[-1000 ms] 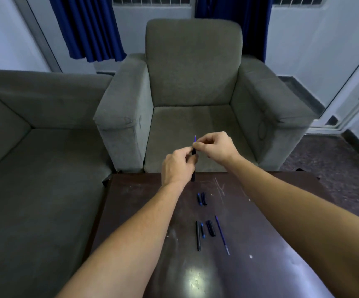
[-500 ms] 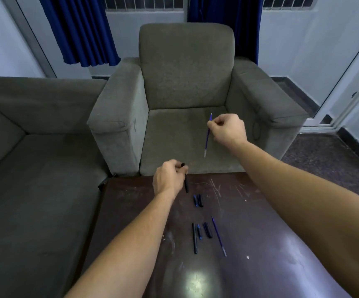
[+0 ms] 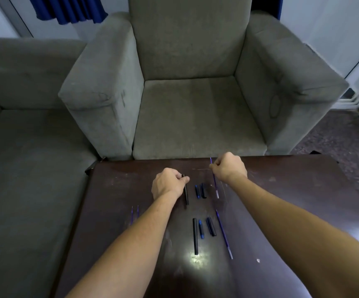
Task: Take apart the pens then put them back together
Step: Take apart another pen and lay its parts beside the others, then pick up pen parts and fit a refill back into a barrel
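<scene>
1. Head view: I see the blue refill [image 3: 215, 186] is now pulled out of the black tube [image 3: 186, 194].
2. Fingers of the left hand [image 3: 167, 182] grip the tube; fingers of the right hand [image 3: 228, 169] pinch the refill.
3. Both came down to the worktop [image 3: 292, 201]; this pen is apart.

Held: black barrel [image 3: 186, 194], blue refill [image 3: 215, 186]; other parts [image 3: 195, 236] lying loose.

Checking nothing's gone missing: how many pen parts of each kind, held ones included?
Barrels: 2
Caps: 2
Blue pieces: 2
Refills: 2
Purple sticks by left forearm, likely refills: 2
Total: 10
</scene>
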